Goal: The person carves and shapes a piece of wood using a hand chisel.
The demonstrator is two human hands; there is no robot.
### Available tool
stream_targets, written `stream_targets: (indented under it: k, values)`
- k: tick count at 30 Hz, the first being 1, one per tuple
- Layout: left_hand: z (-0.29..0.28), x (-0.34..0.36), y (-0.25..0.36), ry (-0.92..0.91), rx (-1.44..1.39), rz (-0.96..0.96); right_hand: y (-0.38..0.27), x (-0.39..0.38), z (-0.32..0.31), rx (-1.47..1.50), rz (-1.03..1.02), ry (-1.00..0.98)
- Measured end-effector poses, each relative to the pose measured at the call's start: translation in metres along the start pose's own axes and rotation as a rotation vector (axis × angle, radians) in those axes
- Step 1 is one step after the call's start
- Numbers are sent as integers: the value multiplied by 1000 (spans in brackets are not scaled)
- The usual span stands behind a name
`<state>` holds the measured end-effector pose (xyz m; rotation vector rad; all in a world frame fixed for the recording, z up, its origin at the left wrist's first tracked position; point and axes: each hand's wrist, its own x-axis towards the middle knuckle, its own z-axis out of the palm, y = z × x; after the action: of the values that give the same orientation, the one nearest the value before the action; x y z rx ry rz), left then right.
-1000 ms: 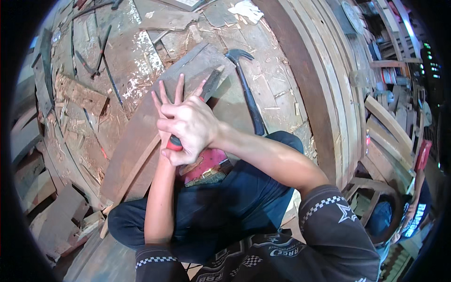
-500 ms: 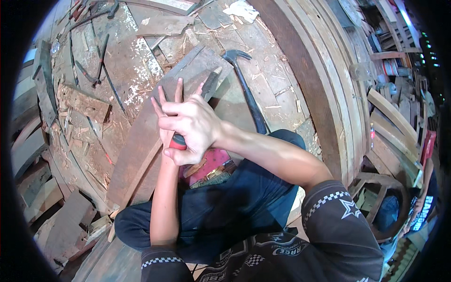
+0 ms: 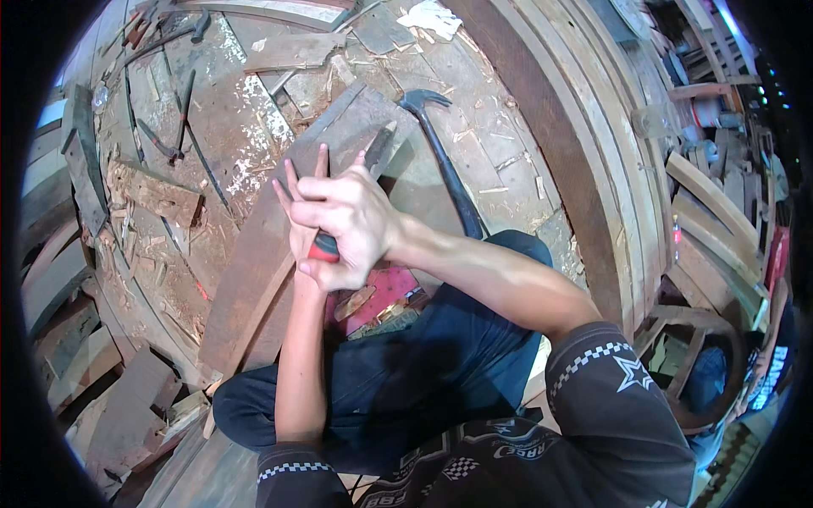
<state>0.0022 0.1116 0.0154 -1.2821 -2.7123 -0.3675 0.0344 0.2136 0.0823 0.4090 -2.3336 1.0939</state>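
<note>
My right hand (image 3: pixel 351 220) is closed around a hand tool with a red and black handle (image 3: pixel 323 248); its working end is hidden under the hand, so its kind does not show. Below and partly covered by it, my left hand (image 3: pixel 290 196) has its fingers stretched out and spread over a wide wooden board (image 3: pixel 246 275). The board lies slanted in front of my crossed legs. A dark, narrow piece with a pale tip (image 3: pixel 383 137) rests near the board's far end, just beyond my fingers. To the right of the board lies a claw hammer (image 3: pixel 445 161).
Long stacked planks (image 3: pixel 559 127) run along the right. Pincers (image 3: pixel 174 144) and another hammer (image 3: pixel 200 27) lie at the far left among wood chips. Offcuts (image 3: pixel 140 406) are piled at the left edge. A pink patterned item (image 3: pixel 385 296) sits by my lap. A person (image 3: pixel 766 372) is at far right.
The handle's end has shifted slightly up and tilted within my right hand's grip. Both hands stay over the board, and the left fingers remain spread.
</note>
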Motion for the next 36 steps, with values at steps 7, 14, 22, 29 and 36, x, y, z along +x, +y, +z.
stream_targets:
  k: [7,14,22,29,36]
  values:
    - [-1,3,2,3,-2,-1,-2,-2,-1,44,-29,-8]
    - [-2,4,1,10,-10,6,-2,-2,-2,33,-9,-12]
    - [-5,-3,0,-1,-30,-1,-3,-4,-2,52,-50,-41]
    - [-7,-7,0,-29,-47,-18,-7,0,-7,50,57,-28]
    - [-13,2,12,-151,194,36,1,3,-22,101,165,-8]
